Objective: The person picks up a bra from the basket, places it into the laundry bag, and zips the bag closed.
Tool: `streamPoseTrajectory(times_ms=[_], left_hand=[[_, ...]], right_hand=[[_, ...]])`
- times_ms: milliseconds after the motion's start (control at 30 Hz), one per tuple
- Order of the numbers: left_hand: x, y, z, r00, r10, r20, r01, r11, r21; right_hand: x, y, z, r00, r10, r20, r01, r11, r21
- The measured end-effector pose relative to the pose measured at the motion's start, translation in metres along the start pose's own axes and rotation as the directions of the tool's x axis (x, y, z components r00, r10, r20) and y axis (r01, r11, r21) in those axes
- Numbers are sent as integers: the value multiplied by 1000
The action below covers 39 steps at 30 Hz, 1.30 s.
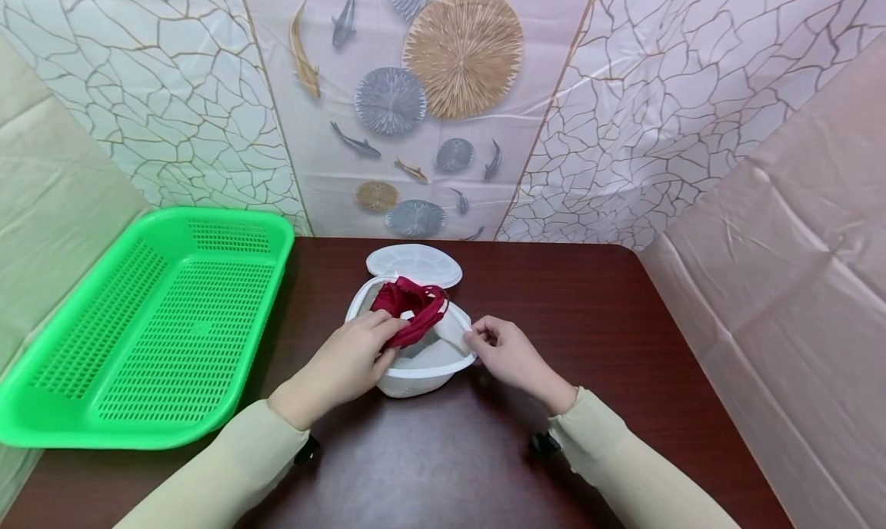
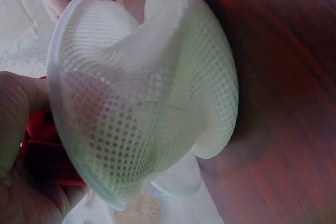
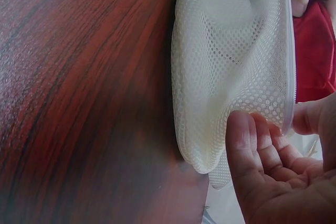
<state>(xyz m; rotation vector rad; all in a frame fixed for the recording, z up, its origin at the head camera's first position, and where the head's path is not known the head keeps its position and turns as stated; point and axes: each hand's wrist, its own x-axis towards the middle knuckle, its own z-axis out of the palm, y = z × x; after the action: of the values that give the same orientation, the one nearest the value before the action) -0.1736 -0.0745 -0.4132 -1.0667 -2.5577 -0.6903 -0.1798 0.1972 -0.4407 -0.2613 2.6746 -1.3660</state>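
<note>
A white mesh laundry bag (image 1: 414,384) with a zipped rim stands on the table, its round lid (image 1: 414,264) folded back behind it. My left hand (image 1: 354,352) grips a dark red garment (image 1: 424,327) over the bag's opening. In the left wrist view the garment (image 2: 44,153) sits between thumb and fingers beside the rim. My right hand (image 1: 511,352) pinches the rim at the bag's right side. The right wrist view shows the thumb on one side of the rim and curled fingers (image 3: 242,145) against the mesh outside. Inside the bag, pale material partly shows.
A big green plastic basket (image 1: 201,327) with slotted walls stands at the left of the dark wooden table (image 1: 574,306). Patterned cloth (image 1: 453,156) hangs along the back, and plain beige cloth (image 1: 775,283) closes off the right side.
</note>
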Motion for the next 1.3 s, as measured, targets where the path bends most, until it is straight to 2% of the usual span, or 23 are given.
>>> streamPoseTrajectory(times_ms=[200,333,467,600,800,933,1000,1133,1233,1300], left_hand=[[-2,-1,12,1000,13,23,-14,999,30],[-4,-2,21,996,5,84,-11,998,67],[-7,-3,25,988,-30,148,15,995,98],[-9,-4,26,984,-44,175,26,994,102],[-10,-5,20,988,-26,150,15,997,76],[-10,-5,10,987,-88,134,79,995,67],[-10,-5,4,987,-125,104,119,991,63],[-10,-9,-4,985,-172,-1,172,983,61],[-10,-13,-7,974,-214,-75,219,974,62],[-10,-16,-7,959,-264,-98,270,962,50]], right_hand=[[-1,0,2,1000,-5,5,4,999,39],[-1,-1,3,1000,-5,19,4,999,54],[-2,-1,3,999,-13,34,12,999,43],[-2,0,4,999,-30,43,29,999,31],[-2,0,3,998,-40,41,39,999,26],[-2,0,3,999,-37,33,36,999,35],[-1,0,3,999,-35,31,34,998,45],[-1,1,4,999,-34,29,33,998,51],[-1,0,3,999,-29,29,27,998,54],[-2,-1,3,999,-26,27,25,998,52]])
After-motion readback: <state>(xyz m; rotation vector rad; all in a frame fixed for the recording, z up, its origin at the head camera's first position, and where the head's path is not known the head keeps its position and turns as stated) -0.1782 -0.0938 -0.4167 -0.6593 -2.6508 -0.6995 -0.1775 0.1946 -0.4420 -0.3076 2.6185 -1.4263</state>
